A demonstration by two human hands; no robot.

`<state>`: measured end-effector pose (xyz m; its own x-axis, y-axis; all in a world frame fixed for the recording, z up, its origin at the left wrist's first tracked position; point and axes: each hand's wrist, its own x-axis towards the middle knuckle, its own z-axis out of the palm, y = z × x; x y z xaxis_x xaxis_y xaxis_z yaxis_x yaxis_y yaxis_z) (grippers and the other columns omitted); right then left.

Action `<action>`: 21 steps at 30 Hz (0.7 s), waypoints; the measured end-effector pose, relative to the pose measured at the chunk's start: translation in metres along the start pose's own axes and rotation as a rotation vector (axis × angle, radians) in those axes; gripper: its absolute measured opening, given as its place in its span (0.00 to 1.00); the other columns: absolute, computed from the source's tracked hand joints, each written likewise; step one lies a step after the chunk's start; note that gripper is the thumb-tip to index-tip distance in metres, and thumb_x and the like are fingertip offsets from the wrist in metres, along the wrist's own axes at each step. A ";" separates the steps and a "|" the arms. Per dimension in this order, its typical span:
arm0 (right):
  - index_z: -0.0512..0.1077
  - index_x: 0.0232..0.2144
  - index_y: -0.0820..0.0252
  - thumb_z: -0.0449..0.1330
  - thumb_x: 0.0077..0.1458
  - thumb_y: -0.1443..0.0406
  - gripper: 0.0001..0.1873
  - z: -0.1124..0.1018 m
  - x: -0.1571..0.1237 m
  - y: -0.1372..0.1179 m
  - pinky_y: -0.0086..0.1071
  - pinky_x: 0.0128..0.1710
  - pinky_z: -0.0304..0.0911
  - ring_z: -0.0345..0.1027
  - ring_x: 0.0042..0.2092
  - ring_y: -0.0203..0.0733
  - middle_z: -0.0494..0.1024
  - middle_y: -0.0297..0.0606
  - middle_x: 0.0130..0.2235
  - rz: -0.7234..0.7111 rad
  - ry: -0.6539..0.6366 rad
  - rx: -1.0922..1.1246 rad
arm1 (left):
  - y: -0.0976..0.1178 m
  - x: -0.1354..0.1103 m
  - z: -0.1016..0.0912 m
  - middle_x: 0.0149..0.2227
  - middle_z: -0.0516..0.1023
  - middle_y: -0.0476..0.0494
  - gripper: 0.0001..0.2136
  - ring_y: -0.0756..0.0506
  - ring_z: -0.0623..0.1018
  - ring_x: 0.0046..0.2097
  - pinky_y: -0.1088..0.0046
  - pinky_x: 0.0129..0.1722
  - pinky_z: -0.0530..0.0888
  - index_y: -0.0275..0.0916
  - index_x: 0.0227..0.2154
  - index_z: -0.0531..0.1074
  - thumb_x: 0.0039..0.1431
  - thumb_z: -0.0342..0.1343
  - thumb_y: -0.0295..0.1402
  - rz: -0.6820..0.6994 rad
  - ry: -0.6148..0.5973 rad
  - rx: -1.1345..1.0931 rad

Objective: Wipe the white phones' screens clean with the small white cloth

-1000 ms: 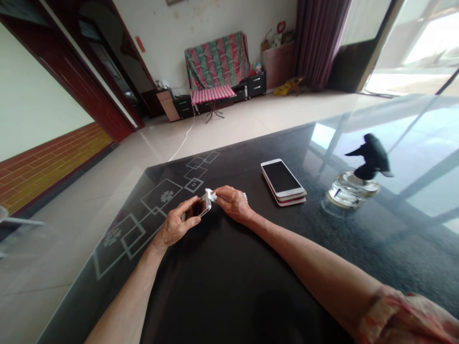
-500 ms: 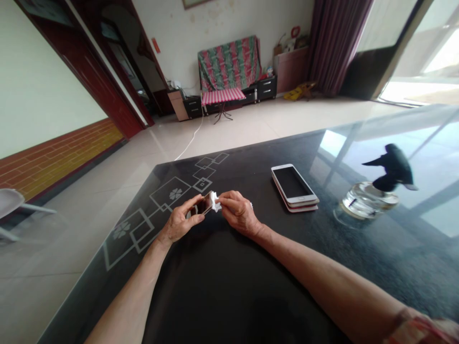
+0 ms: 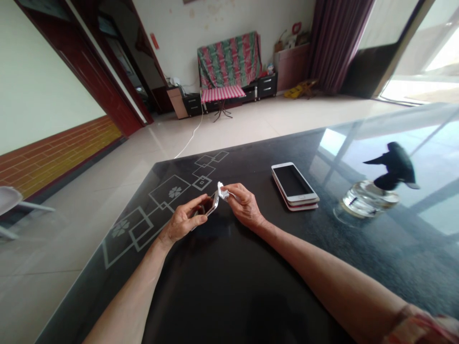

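My left hand [image 3: 185,218] is closed around the sides of a smartphone [image 3: 212,206], held tilted above the dark table. Its dark face is partly covered by my fingers, and one short edge points to the right. My right hand [image 3: 245,204] pinches a crumpled white tissue [image 3: 223,191] between thumb and fingers. The tissue is just beyond the upper corner of that edge; whether it touches the phone I cannot tell. To the right lies a stack of phones [image 3: 294,184], a white one with a dark screen on top.
A clear spray bottle [image 3: 371,200] with a black trigger head stands on the right of the glossy black table [image 3: 222,286]. White squares and flowers pattern its left side. A pale stool [image 3: 12,200] stands on the floor at left. Farther back is a small striped table [image 3: 223,94].
My right hand has drawn the tissue up and slightly right, off the phone's end. The phone has turned a little in my left hand, so its edge shows more.
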<state>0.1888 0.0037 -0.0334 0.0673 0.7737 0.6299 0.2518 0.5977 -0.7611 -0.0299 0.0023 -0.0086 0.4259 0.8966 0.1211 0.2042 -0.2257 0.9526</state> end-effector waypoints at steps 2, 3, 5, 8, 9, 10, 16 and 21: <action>0.77 0.39 0.53 0.55 0.58 0.66 0.11 0.000 -0.001 -0.003 0.32 0.44 0.66 0.69 0.41 0.39 0.75 0.37 0.38 -0.025 -0.040 -0.025 | -0.002 0.000 -0.001 0.56 0.71 0.36 0.32 0.35 0.71 0.56 0.55 0.58 0.65 0.38 0.57 0.65 0.48 0.65 0.37 -0.003 0.003 -0.001; 0.77 0.39 0.52 0.55 0.58 0.67 0.11 0.000 -0.001 -0.004 0.32 0.43 0.66 0.69 0.41 0.39 0.75 0.37 0.38 -0.039 -0.054 -0.033 | -0.002 0.000 -0.002 0.56 0.71 0.36 0.32 0.35 0.71 0.56 0.55 0.58 0.66 0.38 0.58 0.65 0.48 0.65 0.37 -0.007 0.008 0.001; 0.77 0.40 0.52 0.55 0.58 0.67 0.12 0.002 -0.003 -0.008 0.32 0.43 0.66 0.69 0.41 0.39 0.74 0.37 0.38 -0.080 -0.075 -0.042 | -0.003 0.001 -0.004 0.56 0.72 0.37 0.32 0.36 0.72 0.55 0.55 0.57 0.66 0.38 0.58 0.65 0.48 0.65 0.38 -0.017 0.028 0.014; 0.76 0.41 0.51 0.54 0.58 0.68 0.14 0.005 -0.007 -0.015 0.33 0.43 0.65 0.68 0.42 0.39 0.74 0.38 0.39 -0.163 -0.115 -0.047 | -0.004 0.002 -0.010 0.55 0.72 0.37 0.32 0.36 0.72 0.54 0.55 0.57 0.67 0.38 0.57 0.65 0.48 0.65 0.38 -0.022 0.071 0.038; 0.76 0.42 0.51 0.53 0.58 0.69 0.14 0.006 -0.008 -0.017 0.33 0.43 0.65 0.68 0.42 0.39 0.74 0.37 0.39 -0.185 -0.132 -0.046 | -0.005 0.002 -0.011 0.55 0.72 0.37 0.32 0.36 0.72 0.54 0.55 0.57 0.67 0.37 0.57 0.66 0.48 0.65 0.38 -0.020 0.082 0.042; 0.76 0.42 0.51 0.53 0.58 0.69 0.15 0.006 -0.009 -0.018 0.33 0.43 0.65 0.68 0.42 0.39 0.74 0.37 0.39 -0.196 -0.143 -0.046 | -0.005 0.002 -0.012 0.55 0.72 0.37 0.32 0.36 0.72 0.55 0.55 0.57 0.66 0.37 0.57 0.66 0.48 0.65 0.38 -0.018 0.090 0.046; 0.76 0.41 0.51 0.54 0.58 0.68 0.14 0.005 -0.006 -0.007 0.33 0.43 0.65 0.68 0.41 0.40 0.74 0.37 0.39 -0.102 -0.086 -0.057 | -0.005 0.001 -0.009 0.56 0.72 0.37 0.32 0.35 0.71 0.56 0.56 0.58 0.65 0.38 0.57 0.66 0.47 0.65 0.37 -0.025 0.031 0.031; 0.77 0.40 0.52 0.54 0.57 0.69 0.13 0.002 -0.003 0.000 0.33 0.43 0.65 0.68 0.41 0.40 0.74 0.37 0.38 -0.092 -0.056 -0.092 | -0.004 0.000 -0.006 0.56 0.71 0.36 0.32 0.35 0.71 0.57 0.57 0.59 0.64 0.38 0.57 0.65 0.48 0.65 0.36 -0.026 -0.023 0.034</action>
<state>0.1868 0.0017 -0.0358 -0.0139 0.7288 0.6846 0.3425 0.6467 -0.6815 -0.0364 0.0052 -0.0103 0.4399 0.8935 0.0901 0.2454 -0.2161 0.9450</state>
